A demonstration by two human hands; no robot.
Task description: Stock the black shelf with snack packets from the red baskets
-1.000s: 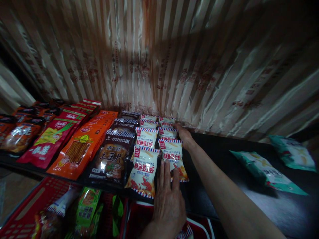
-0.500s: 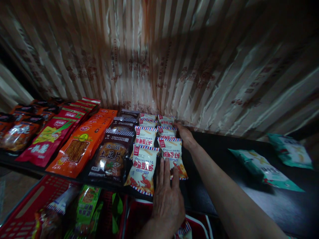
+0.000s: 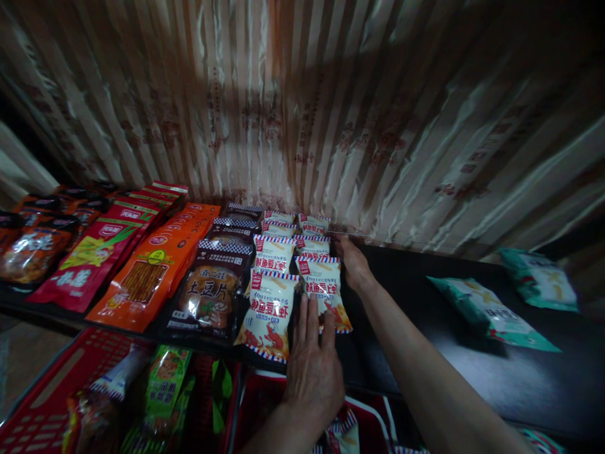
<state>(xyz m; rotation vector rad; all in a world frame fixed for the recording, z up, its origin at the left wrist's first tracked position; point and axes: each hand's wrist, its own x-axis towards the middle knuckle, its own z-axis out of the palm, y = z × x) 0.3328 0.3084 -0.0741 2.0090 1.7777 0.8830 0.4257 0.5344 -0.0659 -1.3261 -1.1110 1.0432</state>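
Observation:
White snack bags with red lettering and striped edges lie in two overlapping columns on the black shelf (image 3: 378, 302). My left hand (image 3: 314, 372) rests its outstretched fingers on the lower left part of the front bag (image 3: 321, 284) in the right column. Beside it lies the front bag (image 3: 269, 315) of the left column. At the right side of the rear bags (image 3: 314, 225), my right hand (image 3: 353, 261) reaches in with fingers extended along their edge; its fingertips are partly hidden. Neither hand grips a bag.
To the left lie brown potato-slice packs (image 3: 210, 290), orange packs (image 3: 137, 284) and pink packs (image 3: 89, 265). Two green-and-white bags (image 3: 494, 312) lie at the right. Below the shelf stand a red basket (image 3: 61, 372) with snacks and another red basket (image 3: 368, 410). A pleated curtain (image 3: 293, 113) hangs behind.
The view has shifted slightly, so the shelf sits a little higher and further left. Both hands keep about the same place against the white snack bags.

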